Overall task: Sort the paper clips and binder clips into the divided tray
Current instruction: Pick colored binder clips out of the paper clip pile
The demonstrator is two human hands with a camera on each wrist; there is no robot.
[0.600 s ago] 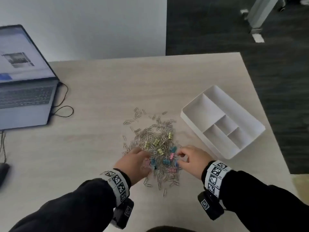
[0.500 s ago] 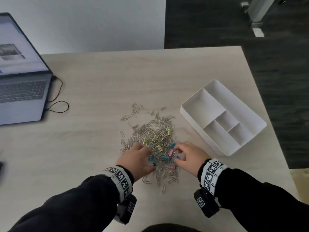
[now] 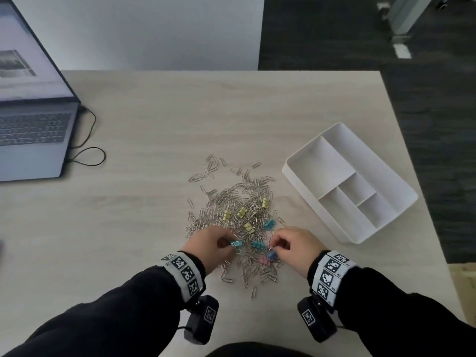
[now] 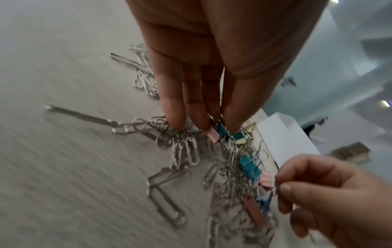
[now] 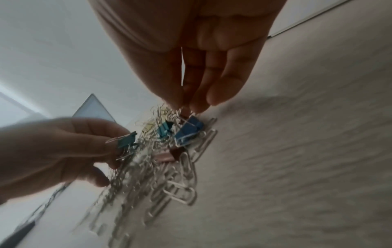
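Note:
A heap of silver paper clips (image 3: pixel 231 210) lies mid-table, mixed with yellow, teal, pink and blue binder clips. My left hand (image 3: pixel 230 244) sits at the heap's near left edge and pinches a teal binder clip (image 3: pixel 236 244), also visible as the teal binder clip (image 5: pixel 127 141) from the right wrist. My right hand (image 3: pixel 273 244) is at the near right edge. Its thumb and forefinger pinch the wire handle of a pink binder clip (image 4: pixel 266 180). A blue binder clip (image 5: pixel 188 130) lies just below those fingertips. The white divided tray (image 3: pixel 314 210) stands to the right with nothing in its compartments.
An open laptop (image 3: pixel 31 124) stands at the far left with a black cable (image 3: pixel 87 150) looping beside it. The table's right edge runs just past the tray, with dark floor beyond. Bare tabletop (image 3: pixel 128 228) lies left of the heap.
Both hands stayed at the heap's near edge. The left hand now holds a teal binder clip out in its fingertips. The right hand's fingers have closed into a pinch.

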